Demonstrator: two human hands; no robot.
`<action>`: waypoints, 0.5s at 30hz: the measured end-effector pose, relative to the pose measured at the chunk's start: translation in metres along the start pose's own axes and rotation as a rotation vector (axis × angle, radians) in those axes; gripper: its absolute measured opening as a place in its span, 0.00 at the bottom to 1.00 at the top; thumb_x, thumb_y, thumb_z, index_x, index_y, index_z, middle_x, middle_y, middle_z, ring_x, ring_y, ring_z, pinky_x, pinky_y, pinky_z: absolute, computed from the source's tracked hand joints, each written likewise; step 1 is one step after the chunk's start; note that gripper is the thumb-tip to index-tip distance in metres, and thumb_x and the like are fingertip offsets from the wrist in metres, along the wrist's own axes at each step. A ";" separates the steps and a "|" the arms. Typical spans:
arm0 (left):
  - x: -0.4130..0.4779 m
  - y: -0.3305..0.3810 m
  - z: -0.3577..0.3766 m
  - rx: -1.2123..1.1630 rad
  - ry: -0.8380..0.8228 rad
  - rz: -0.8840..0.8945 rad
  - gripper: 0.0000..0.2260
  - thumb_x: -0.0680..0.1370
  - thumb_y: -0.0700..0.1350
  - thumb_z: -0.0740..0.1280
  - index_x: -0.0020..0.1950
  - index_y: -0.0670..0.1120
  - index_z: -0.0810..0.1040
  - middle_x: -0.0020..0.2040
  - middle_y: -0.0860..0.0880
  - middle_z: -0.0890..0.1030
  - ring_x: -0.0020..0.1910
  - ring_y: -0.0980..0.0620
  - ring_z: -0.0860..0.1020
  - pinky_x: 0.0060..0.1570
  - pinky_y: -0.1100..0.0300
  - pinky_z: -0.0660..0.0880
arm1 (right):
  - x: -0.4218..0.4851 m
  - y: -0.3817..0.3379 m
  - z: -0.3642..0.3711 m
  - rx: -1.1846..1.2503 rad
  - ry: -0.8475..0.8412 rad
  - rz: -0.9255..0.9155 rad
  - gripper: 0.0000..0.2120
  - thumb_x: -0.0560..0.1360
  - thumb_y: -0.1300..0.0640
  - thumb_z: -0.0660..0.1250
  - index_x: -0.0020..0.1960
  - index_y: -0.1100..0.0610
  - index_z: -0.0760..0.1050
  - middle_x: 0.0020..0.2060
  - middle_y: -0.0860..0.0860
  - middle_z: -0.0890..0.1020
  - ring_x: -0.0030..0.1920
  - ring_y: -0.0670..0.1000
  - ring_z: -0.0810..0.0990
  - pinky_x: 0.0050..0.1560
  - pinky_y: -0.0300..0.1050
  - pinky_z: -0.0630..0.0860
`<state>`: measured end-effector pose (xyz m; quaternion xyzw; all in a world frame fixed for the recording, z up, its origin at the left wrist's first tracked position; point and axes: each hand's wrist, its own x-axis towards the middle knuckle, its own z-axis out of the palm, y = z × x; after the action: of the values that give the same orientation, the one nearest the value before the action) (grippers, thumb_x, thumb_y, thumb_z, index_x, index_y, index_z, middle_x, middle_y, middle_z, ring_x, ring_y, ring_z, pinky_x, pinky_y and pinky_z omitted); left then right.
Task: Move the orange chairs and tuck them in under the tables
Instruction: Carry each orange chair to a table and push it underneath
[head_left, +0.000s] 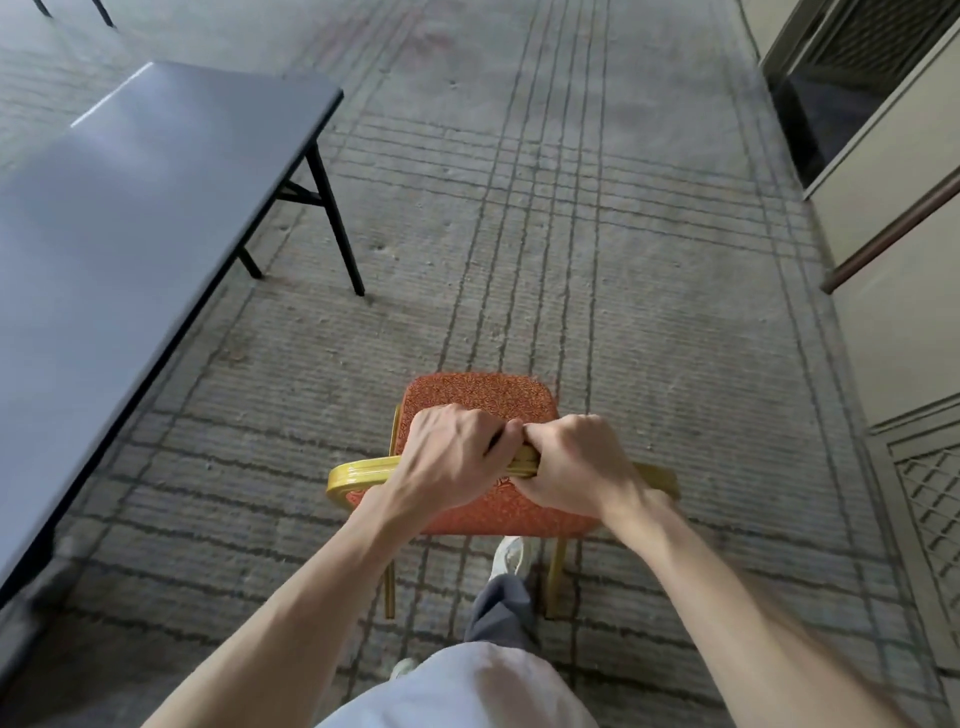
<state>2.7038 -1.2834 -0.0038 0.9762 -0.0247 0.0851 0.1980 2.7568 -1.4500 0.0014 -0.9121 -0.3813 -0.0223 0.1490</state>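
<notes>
On a grey carpet (623, 286) crossed by dark lines, one orange chair (480, 397) is held by its back in a person's two bare hands. The left hand (447, 457) and the right hand (571, 462) sit side by side at the middle of the gold top rail (358, 475), fingers curled over it and thumbs almost meeting. Both forearms reach down from the bottom of the view.

The chair faces away from the person in the open aisle, to the right of one long dark table (130, 208) and well apart from it, not under it. Two of the chair's gold rear legs (556, 577) show below the backrest. Whether they touch the carpet cannot be told.

Two black folding legs (332, 218) are visible at the table's far end. Two more dark legs (104, 10) of another piece of furniture cut in at the top left corner.

One white shoe (511, 553) and one grey trouser leg (498, 608) show just behind the chair. Along the right side runs a pale wall (883, 338) carrying one brown handrail (893, 228).
</notes>
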 end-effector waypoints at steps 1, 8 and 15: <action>0.021 0.002 0.001 0.010 0.001 -0.003 0.25 0.80 0.58 0.54 0.29 0.44 0.67 0.22 0.49 0.68 0.22 0.49 0.67 0.28 0.57 0.58 | 0.012 0.016 -0.007 0.012 0.019 0.013 0.10 0.70 0.46 0.67 0.35 0.51 0.77 0.25 0.49 0.79 0.26 0.54 0.79 0.29 0.44 0.75; 0.145 -0.002 -0.010 -0.004 -0.010 -0.167 0.27 0.81 0.61 0.53 0.32 0.42 0.69 0.25 0.48 0.70 0.27 0.49 0.71 0.32 0.54 0.64 | 0.106 0.080 -0.036 0.071 0.013 0.114 0.10 0.75 0.45 0.65 0.43 0.50 0.78 0.34 0.48 0.83 0.36 0.53 0.82 0.33 0.43 0.70; 0.193 -0.023 -0.014 -0.010 0.091 -0.439 0.28 0.82 0.58 0.55 0.28 0.43 0.68 0.26 0.47 0.73 0.30 0.46 0.73 0.34 0.55 0.64 | 0.169 0.100 -0.025 0.074 0.107 0.010 0.11 0.72 0.49 0.66 0.33 0.50 0.69 0.22 0.45 0.74 0.21 0.49 0.72 0.23 0.39 0.63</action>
<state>2.8935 -1.2592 0.0338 0.9522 0.1971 0.0839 0.2176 2.9489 -1.4072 0.0262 -0.9053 -0.3688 -0.0562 0.2031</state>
